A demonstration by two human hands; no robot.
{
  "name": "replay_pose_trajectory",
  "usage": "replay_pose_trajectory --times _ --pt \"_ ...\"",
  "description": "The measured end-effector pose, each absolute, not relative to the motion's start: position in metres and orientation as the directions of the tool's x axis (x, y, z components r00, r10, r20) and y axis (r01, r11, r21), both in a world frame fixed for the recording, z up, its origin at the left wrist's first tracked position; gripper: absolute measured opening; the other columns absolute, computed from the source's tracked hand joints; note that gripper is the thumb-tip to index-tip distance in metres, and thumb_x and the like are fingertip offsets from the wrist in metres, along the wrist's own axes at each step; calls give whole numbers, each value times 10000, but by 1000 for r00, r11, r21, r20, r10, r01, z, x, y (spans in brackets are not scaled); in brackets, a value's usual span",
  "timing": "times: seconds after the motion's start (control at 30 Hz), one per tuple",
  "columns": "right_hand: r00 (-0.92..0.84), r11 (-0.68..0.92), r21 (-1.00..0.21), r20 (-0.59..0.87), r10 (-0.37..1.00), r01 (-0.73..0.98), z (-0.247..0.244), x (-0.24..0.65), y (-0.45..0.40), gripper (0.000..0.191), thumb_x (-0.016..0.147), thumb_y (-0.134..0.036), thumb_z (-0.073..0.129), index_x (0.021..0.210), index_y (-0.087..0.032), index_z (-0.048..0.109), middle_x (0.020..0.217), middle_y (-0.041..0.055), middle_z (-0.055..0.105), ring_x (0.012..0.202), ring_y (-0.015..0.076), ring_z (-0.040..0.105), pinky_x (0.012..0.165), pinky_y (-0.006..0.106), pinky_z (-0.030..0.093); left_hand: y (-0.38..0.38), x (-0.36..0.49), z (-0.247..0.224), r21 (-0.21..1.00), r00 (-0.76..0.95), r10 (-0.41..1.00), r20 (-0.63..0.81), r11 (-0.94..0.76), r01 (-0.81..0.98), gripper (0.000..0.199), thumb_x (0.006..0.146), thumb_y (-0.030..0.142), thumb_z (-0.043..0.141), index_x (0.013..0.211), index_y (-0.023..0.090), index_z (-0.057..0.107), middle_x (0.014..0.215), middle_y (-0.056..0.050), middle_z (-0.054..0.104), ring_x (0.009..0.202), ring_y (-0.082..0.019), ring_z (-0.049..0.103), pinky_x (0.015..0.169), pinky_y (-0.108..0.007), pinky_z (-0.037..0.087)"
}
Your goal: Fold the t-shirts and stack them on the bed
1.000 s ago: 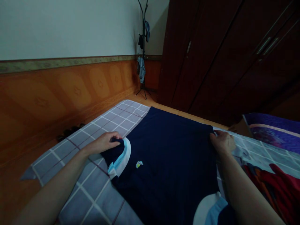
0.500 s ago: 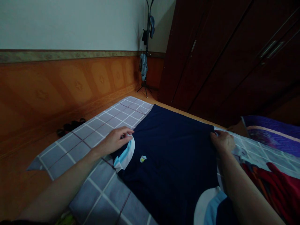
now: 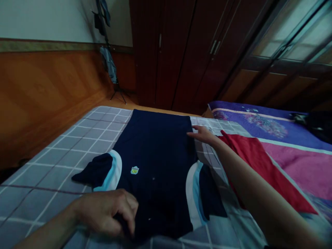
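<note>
A navy shirt (image 3: 160,145) with white and light-blue bands at its sleeves and a small badge lies spread on a grey checked sheet (image 3: 64,155). My left hand (image 3: 110,211) is at the shirt's near left part, below the left sleeve, its fingers closed on the dark fabric. At the shirt's far right edge is my right hand (image 3: 202,134), its thumb and fingers apart, with the fingertips touching the cloth and nothing held.
Red cloth (image 3: 261,166) lies right of my right forearm. Beyond it is a purple and pink bedcover (image 3: 259,119). A dark wardrobe (image 3: 178,52) and a coat stand (image 3: 103,34) are at the back.
The view has turned right. My left hand has moved from the left sleeve to the shirt's near part. My right hand has opened at the right edge. Both sleeves now lie outward.
</note>
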State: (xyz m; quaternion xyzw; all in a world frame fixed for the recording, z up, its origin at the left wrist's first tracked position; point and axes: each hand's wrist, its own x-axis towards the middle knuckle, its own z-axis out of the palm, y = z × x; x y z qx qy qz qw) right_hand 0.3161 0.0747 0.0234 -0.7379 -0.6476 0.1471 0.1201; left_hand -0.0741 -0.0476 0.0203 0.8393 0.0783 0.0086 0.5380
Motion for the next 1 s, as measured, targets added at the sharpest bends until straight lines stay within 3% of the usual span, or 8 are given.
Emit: replay_pose_trajectory --times 0.23,0.33,0.43,0.53,0.63,0.77,0.87,1.0 --pt "-58 35 -287 -74 996 957 15 299 -78 581 793 -470 594 1272 -147 527 1162 138 617 1048 274 594 888 361 441 -62 -74 25 884 996 14 -92 -460 88 240 816 360 589 810 179 746 651 -60 654 645 -173 597 658 -260 441" --pt "61 -82 -219 -101 993 972 10 297 -109 367 772 -403 599 1025 -140 640 957 114 653 881 253 629 753 326 453 -61 -73 39 923 990 -38 -137 -368 114 354 791 498 619 879 177 740 684 -57 654 622 -165 591 596 -241 448" --pt "219 -249 -317 -129 967 915 12 299 -116 165 748 -336 580 740 -173 610 732 46 632 676 190 600 591 274 398 -61 -62 51 906 974 147 -173 -364 216 253 831 381 612 1014 230 699 855 -34 658 717 -146 606 640 -213 466" --pt "357 -374 -591 -151 922 715 14 298 -114 187 707 -354 588 630 -198 522 564 -15 549 558 153 545 518 254 357 -63 -40 56 813 909 408 -87 -498 301 385 858 256 578 1242 282 564 1208 -50 567 1060 -194 554 915 -293 431" --pt "393 -423 -857 -294 871 296 12 295 -116 199 652 -373 627 678 -202 527 552 -30 565 534 149 560 514 252 398 -67 -16 53 762 945 312 -101 -586 275 576 824 354 644 1358 254 453 1263 -90 551 1121 -245 538 946 -341 422" --pt "333 -465 -885 -443 833 -15 10 293 -128 353 562 -281 714 883 -193 595 697 3 671 659 179 641 630 286 484 -68 14 48 855 989 -96 -110 -517 45 404 868 385 590 1227 199 588 949 -68 694 832 -188 657 704 -231 491" --pt "299 -487 -868 -492 818 -95 9 294 -140 412 537 -241 729 930 -173 624 719 14 681 686 176 650 657 281 493 -63 39 41 782 999 11 30 -623 -16 313 904 272 528 1198 186 598 1104 -89 657 1013 -196 616 881 -266 459" --pt "195 -507 -843 -536 821 -182 8 294 -153 356 558 -262 721 887 -151 642 633 -2 646 553 132 608 545 235 479 -55 73 13 570 981 190 33 -810 138 586 855 333 590 1364 98 416 1453 -197 356 1363 -298 292 1114 -423 242"
